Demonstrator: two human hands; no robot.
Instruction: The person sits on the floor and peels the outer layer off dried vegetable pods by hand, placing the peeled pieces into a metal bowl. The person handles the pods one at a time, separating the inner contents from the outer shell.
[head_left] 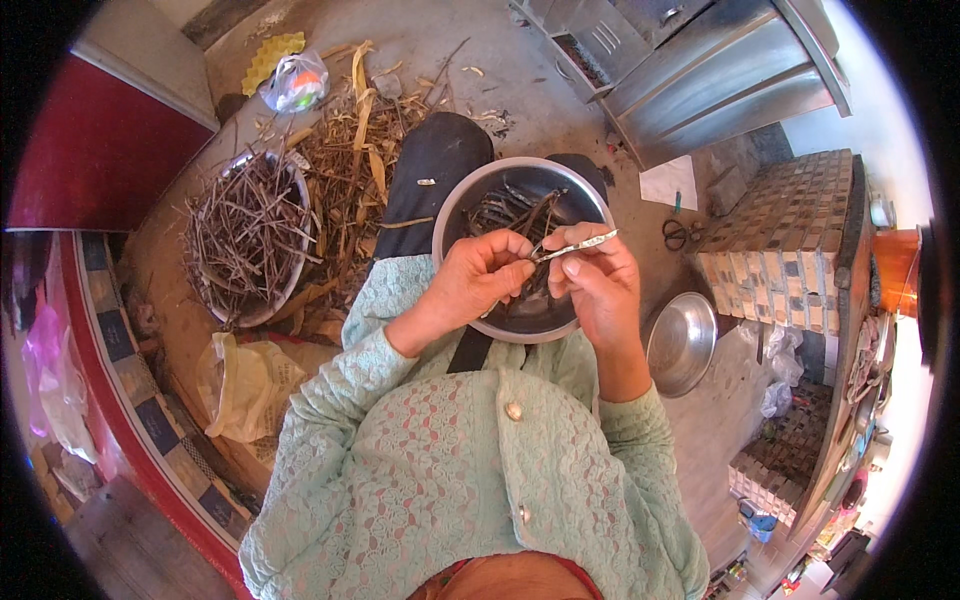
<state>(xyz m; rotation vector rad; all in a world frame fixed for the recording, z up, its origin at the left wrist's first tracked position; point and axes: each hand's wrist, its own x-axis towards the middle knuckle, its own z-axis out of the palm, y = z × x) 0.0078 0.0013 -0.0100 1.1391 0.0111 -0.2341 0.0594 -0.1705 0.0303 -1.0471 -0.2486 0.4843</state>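
Observation:
A metal bowl (449, 222) rests on my lap with several dark, thin, twig-like pieces (512, 207) in it. Over the bowl, my left hand (478, 276) is closed in a pinch, thumb against fingers, at the end of a dark twig-like piece. Close beside it, my right hand (603, 293) grips a slim, pale, dark-speckled strip (582, 244), which looks like a small tool's handle; its far end is hidden by the fingers. The fingertips of both hands nearly meet above the bowl's middle.
Left of me stands a basin (303, 200) heaped with brown twigs (245, 240), beside dry stalks and husks (350, 165). Scissors (677, 236) and a shiny metal basin (682, 343) lie on the floor at right, near a tiled stove (780, 245). A pale plastic bag (245, 385) lies at left.

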